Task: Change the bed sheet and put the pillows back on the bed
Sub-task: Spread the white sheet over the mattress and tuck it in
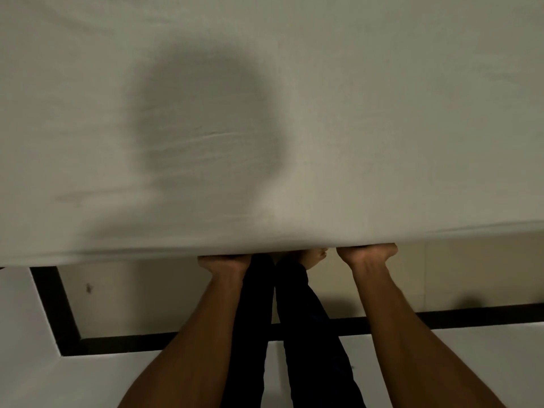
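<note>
Two hands: left hand (223,260) and right hand (366,251) reach under the bed's near edge; fingers hidden, we cannot tell grip.
Sheet (323,113): spread across bed.
Remaining: tucking, pillows, we judge.

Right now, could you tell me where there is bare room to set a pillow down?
The top of the bed sheet lies bare throughout the view. It is crowded only at the near edge's middle, where the left hand and right hand reach under, legs between.

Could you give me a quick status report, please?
Left hand and right hand under white bed sheet edge, fingers hidden. Sheet spread flat. Nothing blocking.
</note>
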